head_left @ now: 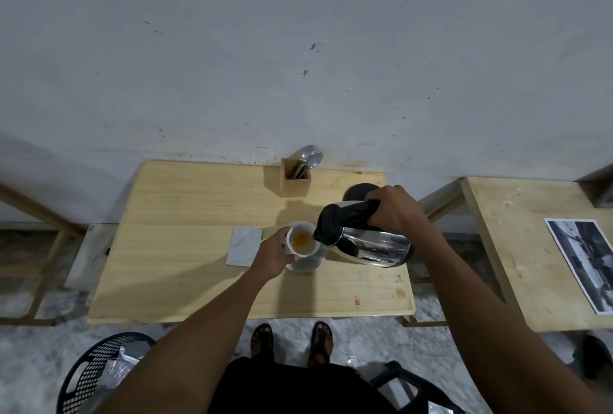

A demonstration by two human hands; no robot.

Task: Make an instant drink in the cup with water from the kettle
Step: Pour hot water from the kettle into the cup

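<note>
A white cup with orange-brown powder or liquid inside is held tilted just above a white saucer on the wooden table. My left hand grips the cup's left side. My right hand is closed around the black handle of a steel kettle, which is tipped to the left with its black spout at the cup's rim. A silver sachet lies flat just left of the cup.
The kettle's black base sits at the table's back right. A wooden holder with spoons stands by the wall. A second table with a photo print is to the right. A black basket sits on the floor.
</note>
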